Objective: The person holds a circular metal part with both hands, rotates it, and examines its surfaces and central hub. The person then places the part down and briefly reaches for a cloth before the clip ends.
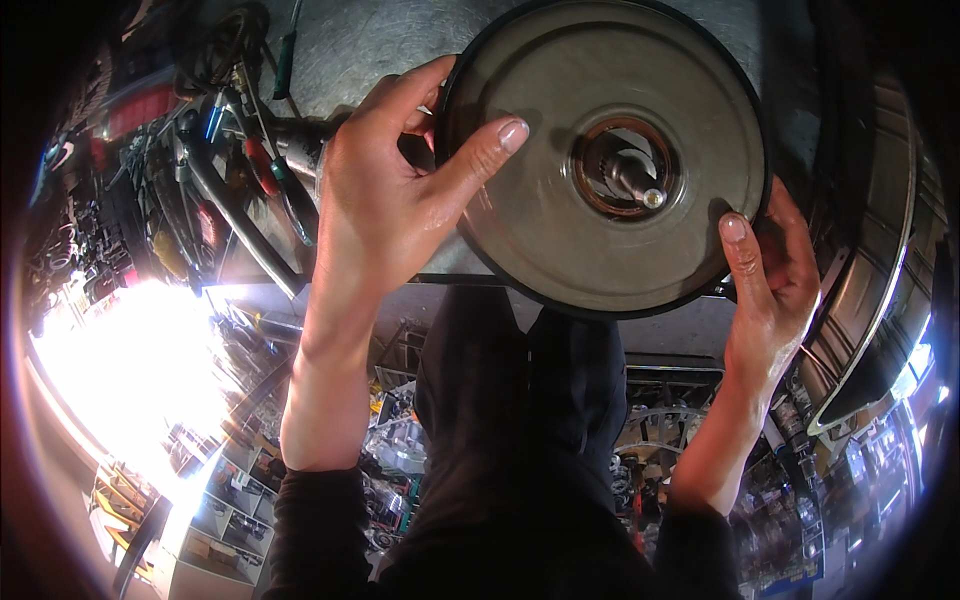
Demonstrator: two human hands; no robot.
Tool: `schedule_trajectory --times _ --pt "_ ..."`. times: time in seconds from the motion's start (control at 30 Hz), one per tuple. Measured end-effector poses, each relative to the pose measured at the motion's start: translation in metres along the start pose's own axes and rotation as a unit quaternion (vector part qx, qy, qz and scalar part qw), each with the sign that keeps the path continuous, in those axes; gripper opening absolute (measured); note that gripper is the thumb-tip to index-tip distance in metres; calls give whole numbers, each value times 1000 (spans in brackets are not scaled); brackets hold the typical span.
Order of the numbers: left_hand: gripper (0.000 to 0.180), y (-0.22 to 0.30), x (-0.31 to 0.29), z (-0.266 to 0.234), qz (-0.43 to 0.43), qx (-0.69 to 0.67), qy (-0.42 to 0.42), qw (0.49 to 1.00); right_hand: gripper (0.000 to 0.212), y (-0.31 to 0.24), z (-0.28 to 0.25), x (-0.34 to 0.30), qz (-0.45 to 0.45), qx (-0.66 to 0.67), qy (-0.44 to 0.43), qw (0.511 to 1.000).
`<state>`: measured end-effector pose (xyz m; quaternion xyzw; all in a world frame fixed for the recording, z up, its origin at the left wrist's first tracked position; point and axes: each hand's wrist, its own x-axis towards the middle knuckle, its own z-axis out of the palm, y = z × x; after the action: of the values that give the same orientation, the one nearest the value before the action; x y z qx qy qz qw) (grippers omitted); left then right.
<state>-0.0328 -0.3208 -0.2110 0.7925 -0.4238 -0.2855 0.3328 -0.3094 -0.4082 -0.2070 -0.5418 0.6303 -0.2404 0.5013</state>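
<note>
Head view | left hand (385, 200), right hand (770, 270) grip round grey disc (560, 210) | red box (140, 108) far left

Grey metal disc (560, 190), black rim, coppery hub ring (590, 195).

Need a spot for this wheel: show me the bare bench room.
Bare grey metal bench top lies above the left hand, beside the round grey metal wheel. Left of it, tangled hand tools crowd the surface.
</note>
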Motion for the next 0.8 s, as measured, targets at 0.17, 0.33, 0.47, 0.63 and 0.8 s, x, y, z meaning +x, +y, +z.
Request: schedule_trajectory --times 0.17,0.33,0.47,0.63,0.8 --pt "67 -2 0 0 28 -2 -1 1000 61 1 1 0 -13 14 6 1000" --pt "66 -5 -2 3 0 -36 -1 999 58 2 0 -1 -25 29 5 999" --pt "65 -8 0 4 28 -27 2 999 57 3 1 0 -31 38 2 999" --pt "61 -4 -2 1 -10 -17 -27 999 58 5 2 0 -36 43 5 998" --pt "60 -2 -5 -2 -33 -18 -45 998 58 6 1 -2 -49 47 -6 998"
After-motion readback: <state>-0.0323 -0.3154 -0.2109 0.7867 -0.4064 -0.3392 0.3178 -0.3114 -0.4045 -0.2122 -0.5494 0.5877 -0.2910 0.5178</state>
